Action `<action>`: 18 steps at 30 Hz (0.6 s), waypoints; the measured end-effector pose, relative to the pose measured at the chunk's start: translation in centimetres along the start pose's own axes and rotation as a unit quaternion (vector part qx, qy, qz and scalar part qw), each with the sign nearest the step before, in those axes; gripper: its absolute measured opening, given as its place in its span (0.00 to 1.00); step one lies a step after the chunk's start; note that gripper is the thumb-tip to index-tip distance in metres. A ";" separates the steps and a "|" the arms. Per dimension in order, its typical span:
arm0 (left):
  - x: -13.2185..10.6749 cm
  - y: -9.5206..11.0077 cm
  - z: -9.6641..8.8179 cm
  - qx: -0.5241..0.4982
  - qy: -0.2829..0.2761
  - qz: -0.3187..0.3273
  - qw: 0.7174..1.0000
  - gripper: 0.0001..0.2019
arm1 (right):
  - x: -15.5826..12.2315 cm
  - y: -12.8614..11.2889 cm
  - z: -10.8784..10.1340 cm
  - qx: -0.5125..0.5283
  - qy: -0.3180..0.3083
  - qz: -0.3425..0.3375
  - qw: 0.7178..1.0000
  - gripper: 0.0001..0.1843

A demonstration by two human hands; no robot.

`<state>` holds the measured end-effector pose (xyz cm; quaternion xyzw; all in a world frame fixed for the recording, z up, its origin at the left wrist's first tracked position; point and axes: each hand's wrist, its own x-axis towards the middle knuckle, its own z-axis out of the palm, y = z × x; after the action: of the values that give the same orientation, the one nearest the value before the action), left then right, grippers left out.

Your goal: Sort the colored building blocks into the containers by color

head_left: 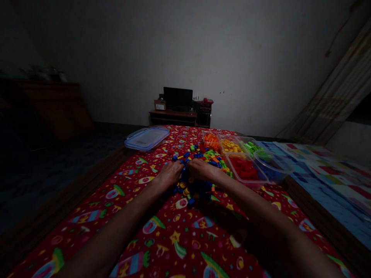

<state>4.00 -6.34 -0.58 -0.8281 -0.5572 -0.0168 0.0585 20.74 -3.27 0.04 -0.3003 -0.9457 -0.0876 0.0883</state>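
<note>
Small plastic building bricks (193,191), mostly blue, lie heaped on the red rocket-print cloth (174,235) under both hands.
Head view: left hand (169,174) and right hand (203,170) rest palm-down on the heap, fingertips nearly meeting; the dimness hides whether either pinches a brick. Clear plastic sorting trays (251,181) of orange, yellow, green and red bricks stand just right, and a clear blue-rimmed lid (146,138) lies beyond, left.
</note>
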 end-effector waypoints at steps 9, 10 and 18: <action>0.6 -1.6 -0.4 -0.082 0.007 -0.005 0.997 0.07 | -2.4 -0.8 -2.8 0.112 0.035 0.113 0.987 0.12; 0.8 -2.1 -0.5 -0.107 0.014 -0.006 0.994 0.07 | -2.5 -1.1 -2.8 0.115 0.019 0.104 0.988 0.10; 1.5 -4.2 -1.5 -0.325 0.021 -0.009 0.945 0.16 | -2.7 -2.8 -0.4 0.065 0.006 0.060 0.996 0.07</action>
<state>0.76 -3.55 1.33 -0.7968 -0.5272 -0.2150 -0.2025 21.35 -7.07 -0.53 -0.3493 -0.9292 -0.0228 0.1184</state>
